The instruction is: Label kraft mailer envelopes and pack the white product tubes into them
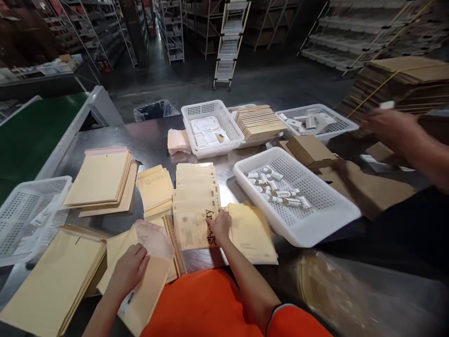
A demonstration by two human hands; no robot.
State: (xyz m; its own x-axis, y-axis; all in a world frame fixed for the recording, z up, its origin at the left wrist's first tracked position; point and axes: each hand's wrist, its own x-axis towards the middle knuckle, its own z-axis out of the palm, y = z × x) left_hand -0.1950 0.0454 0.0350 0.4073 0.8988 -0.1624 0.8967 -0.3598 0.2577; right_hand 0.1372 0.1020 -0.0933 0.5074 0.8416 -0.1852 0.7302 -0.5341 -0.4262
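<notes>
My left hand (pixel 131 267) is closed on a padded envelope (pixel 156 276) whose pinkish flap stands open; a dark mark shows near its lower edge. In the middle lies a column of overlapping padded envelopes with barcodes (pixel 191 224), the nearest marked in black handwriting. My right hand (pixel 220 225) rests at the right edge of this column, its fingers curled together; what they pinch, if anything, is hidden. Just right of that hand are more yellow padded envelopes (pixel 249 234). A small stack of yellow envelopes (pixel 154 187) lies behind my left hand.
Larger envelope stacks (pixel 101 180) (pixel 52 281) lie left. A white basket (pixel 326 224) holds small labelled bottles (pixel 280 189); other baskets (pixel 210 152) (pixel 336 133) stand behind. A co-worker's hand (pixel 393 124) is at right, near cardboard boxes (pixel 312 152). A green conveyor (pixel 42 126) runs left.
</notes>
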